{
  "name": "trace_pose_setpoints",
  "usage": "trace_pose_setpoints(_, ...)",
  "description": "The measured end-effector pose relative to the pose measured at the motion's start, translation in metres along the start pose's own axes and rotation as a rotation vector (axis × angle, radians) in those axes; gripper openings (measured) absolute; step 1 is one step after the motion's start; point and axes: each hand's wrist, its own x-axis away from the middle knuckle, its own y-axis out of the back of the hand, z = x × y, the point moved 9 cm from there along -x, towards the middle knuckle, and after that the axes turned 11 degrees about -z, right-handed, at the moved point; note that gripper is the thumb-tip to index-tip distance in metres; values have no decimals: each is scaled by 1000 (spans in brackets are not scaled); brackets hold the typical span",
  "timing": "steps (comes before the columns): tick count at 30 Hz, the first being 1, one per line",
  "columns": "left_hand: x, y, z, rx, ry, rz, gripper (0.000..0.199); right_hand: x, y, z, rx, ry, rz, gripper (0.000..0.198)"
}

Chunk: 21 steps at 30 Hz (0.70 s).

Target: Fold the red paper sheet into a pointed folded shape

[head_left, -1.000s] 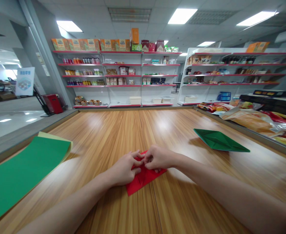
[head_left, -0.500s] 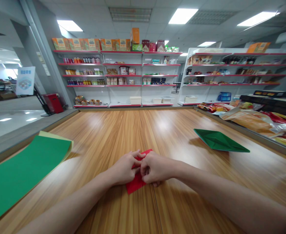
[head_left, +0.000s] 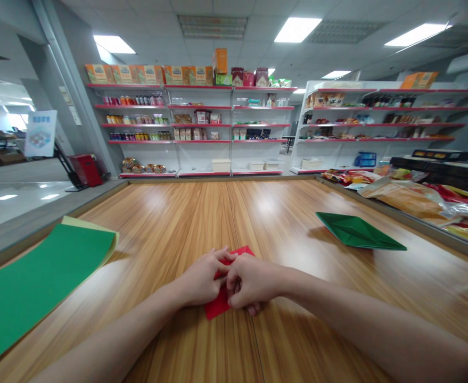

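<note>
Since a second ago more of the red paper (head_left: 220, 307), lying mid-table (head_left: 297, 213), is covered as it is folded smaller, pinched in the fingers of the left hand (head_left: 202, 281) and right hand (head_left: 249, 284).

Wooden table (head_left: 281, 213) with red paper (head_left: 218, 309), green sheet (head_left: 38, 282), green fold (head_left: 357, 233).

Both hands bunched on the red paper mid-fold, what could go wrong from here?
1. The left hand and right hand cover most of the red paper, so the crease line is hidden and may land crooked.
2. The paper lies on a glossy wooden table; it might slide under pressure.
3. Tight pinching near the upper corner could tear or crumple it.
</note>
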Motion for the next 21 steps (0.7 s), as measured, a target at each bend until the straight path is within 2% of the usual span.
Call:
trace_pose_setpoints(7,1,2,-3,7,-23,16,30,-6,5,-5,9,-49,-4,13)
trace_pose_setpoints(11,1,3,-3,13,-30,2,26,-10,16,-7,28,-19,-62,11)
trace_pose_setpoints(17,2,3,0,12,1,9,24,-14,26,-7,29,37,-64,12)
trace_pose_setpoints(21,2,4,-3,30,4,33,25,-7,18,-7,32,23,-29,13)
